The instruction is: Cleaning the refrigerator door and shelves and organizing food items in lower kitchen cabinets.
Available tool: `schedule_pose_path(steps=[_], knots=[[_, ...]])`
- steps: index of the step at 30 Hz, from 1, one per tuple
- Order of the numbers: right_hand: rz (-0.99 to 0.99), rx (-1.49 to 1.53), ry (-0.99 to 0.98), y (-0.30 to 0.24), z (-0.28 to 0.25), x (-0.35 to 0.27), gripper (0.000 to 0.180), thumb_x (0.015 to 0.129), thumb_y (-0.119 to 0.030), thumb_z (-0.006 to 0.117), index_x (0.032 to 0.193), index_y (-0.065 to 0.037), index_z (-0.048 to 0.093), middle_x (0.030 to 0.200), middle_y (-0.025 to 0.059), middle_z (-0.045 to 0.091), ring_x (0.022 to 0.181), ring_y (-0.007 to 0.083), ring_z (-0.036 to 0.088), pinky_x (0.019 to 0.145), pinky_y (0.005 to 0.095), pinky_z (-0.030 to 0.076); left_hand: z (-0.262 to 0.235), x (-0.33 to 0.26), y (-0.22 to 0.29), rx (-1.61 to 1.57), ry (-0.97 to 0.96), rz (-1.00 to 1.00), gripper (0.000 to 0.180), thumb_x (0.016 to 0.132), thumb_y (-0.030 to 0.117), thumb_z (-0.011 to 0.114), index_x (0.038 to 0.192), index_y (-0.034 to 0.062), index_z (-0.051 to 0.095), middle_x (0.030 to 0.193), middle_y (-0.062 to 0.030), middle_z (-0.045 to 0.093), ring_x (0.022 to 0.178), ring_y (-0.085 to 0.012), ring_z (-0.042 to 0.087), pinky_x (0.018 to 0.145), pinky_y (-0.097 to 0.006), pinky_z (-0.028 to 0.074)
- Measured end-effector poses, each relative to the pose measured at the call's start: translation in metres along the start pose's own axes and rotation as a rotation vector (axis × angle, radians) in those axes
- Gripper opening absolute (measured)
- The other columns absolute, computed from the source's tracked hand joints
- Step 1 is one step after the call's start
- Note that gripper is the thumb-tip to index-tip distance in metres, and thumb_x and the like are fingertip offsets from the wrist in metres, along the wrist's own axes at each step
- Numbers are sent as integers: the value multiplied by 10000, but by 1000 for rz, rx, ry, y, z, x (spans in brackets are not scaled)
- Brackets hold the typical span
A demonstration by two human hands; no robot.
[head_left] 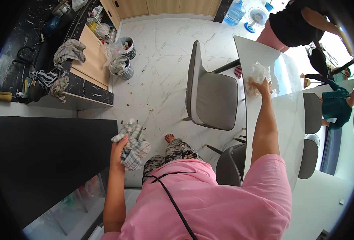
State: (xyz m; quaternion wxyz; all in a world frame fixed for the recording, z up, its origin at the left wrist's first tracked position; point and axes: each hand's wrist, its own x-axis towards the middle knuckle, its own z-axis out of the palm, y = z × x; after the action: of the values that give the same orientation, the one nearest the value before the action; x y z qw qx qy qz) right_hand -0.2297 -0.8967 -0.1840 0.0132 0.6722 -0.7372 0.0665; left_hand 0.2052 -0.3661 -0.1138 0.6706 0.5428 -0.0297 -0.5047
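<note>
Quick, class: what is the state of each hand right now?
Left hand: closed on a checked cloth.
Right hand: closed on a crumpled clear plastic bag on the glossy table.

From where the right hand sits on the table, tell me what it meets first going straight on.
The right hand already touches the crumpled clear plastic bag on the glossy white table; beyond it, bare tabletop, though depth is unclear.

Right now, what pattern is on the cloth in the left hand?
The cloth in the left hand is grey-and-white checked, seen in the head view.
</note>
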Motion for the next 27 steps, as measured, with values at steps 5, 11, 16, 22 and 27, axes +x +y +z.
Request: schedule_pose_path(steps=[5, 11, 16, 22, 27], knots=[[46, 248, 16, -8, 5, 1, 431, 722, -269, 701, 1084, -45, 636, 1028, 216, 657, 997, 389, 616, 888, 411, 476, -68, -46, -5, 17, 155, 4, 351, 904, 140, 559, 1209, -33, 553, 1136, -126, 628, 1030, -225, 614, 914, -340, 472], [-90, 318, 35, 27, -23, 0, 324, 760, -147, 610, 1060, -24, 631, 971, 230, 659, 954, 414, 615, 834, 447, 480, -100, -64, -19, -98, 297, 37, 354, 907, 147, 552, 1218, -23, 553, 1158, -112, 623, 1034, -229, 607, 932, -340, 458], [-115, 522, -95, -11, -90, -7, 289, 745, -95, 566, 994, 40, 621, 837, 231, 660, 849, 379, 644, 766, 439, 487, -99, -55, -21, -182, 346, 94, 355, 904, 155, 558, 1217, -12, 558, 1162, -109, 624, 1039, -227, 605, 929, -341, 461], [-641, 509, 90, -96, -141, -45, 496, 842, -134, 543, 1264, 88, 403, 1209, 233, 486, 1120, 341, 474, 979, 423, 355, -74, -67, -5, -287, 355, 116, 278, 868, 193, 613, 1077, 10, 634, 940, -83, 672, 807, -181, 658, 724, -319, 527], [-1516, 517, 22, -199, -176, -23, 314, 812, -125, 599, 1108, -19, 619, 983, 111, 653, 920, 261, 635, 893, 369, 479, -65, -77, -13, -265, 402, 189, 297, 835, 215, 662, 1043, 3, 660, 931, -46, 674, 821, -133, 635, 758, -287, 495]])
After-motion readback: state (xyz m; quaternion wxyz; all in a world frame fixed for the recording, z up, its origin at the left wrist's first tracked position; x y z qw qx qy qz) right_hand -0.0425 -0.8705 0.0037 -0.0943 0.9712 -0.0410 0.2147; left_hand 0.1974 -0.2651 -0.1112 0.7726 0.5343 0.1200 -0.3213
